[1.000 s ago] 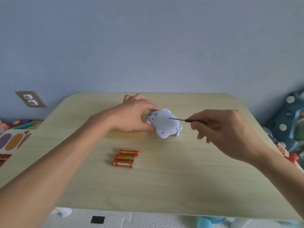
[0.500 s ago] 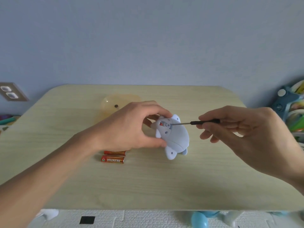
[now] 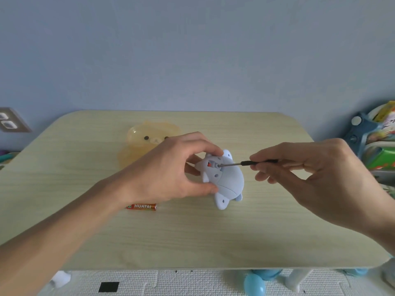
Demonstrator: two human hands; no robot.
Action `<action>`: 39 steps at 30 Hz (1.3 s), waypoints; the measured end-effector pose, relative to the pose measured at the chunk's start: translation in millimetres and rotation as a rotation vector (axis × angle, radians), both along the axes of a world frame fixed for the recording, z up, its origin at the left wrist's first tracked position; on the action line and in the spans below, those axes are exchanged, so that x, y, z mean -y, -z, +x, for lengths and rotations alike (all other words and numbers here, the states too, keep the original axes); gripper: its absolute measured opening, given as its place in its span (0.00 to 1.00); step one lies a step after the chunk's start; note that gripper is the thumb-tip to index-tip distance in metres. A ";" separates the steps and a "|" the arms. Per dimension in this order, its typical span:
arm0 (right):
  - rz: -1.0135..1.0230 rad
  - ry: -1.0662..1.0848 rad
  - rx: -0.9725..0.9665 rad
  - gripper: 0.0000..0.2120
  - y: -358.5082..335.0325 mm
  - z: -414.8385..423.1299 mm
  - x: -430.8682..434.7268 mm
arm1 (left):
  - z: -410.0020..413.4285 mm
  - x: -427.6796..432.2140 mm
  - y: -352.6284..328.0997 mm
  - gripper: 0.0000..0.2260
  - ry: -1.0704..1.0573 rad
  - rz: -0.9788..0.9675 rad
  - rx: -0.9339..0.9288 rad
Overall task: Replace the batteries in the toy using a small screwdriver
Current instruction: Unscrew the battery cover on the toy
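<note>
Left hand point(image 3: 171, 174) clamps the toy point(image 3: 224, 180) belly-up just above the table point(image 3: 192, 238); right hand point(image 3: 316, 174) pinches the screwdriver point(image 3: 245, 163), tip at the screw by the battery bay. Keep shaft square w/ screw, press in, turn slow; spare battery point(image 3: 142, 206) waits nearby

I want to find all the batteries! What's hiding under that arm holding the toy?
One orange HUATAI battery pokes out from under the left hand's wrist on the table. Any others are covered.
</note>
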State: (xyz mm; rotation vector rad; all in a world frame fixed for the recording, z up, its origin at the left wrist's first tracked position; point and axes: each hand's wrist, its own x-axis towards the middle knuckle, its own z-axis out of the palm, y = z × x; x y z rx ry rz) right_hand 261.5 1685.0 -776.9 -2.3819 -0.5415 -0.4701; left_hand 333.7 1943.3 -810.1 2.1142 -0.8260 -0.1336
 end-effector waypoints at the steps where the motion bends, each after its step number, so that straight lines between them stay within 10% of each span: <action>1: -0.012 -0.007 0.013 0.06 -1.4 -0.5 -1.1 | -0.9 0.3 0.2 0.24 0.002 0.006 0.010; 10: -0.015 0.114 0.050 0.18 -4.6 1.2 -13.4 | -7.5 5.4 3.5 0.23 0.016 0.001 0.039; 16: 0.104 0.030 -0.129 0.03 -0.6 1.5 -13.1 | -4.1 4.2 5.0 0.23 -0.023 -0.024 0.039; 39: 0.093 0.006 -0.148 0.09 -1.2 -2.9 -8.9 | -3.5 -0.2 5.3 0.23 -0.056 -0.024 0.069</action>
